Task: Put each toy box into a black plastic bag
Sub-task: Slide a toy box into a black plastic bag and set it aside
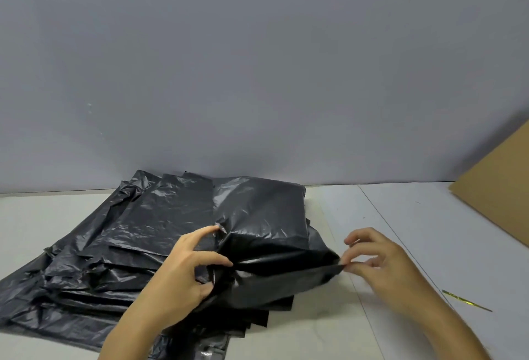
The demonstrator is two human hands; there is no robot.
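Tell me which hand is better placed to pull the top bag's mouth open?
The right hand, probably. It already pinches the free edge of the top black bag and has bare table beside it. The left hand grips the bunched plastic and can anchor it.

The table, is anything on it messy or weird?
A thin gold strip, maybe a twist tie, lies loose on the table to the right. The pile of black bags is crumpled and fanned out unevenly.

Thin black plastic bags (160, 233), shiny and very crinkly. Smooth, dull white table (400, 216). Brown cardboard sheet (498, 188), flat and matt. Shiny gold twist tie (465, 301).
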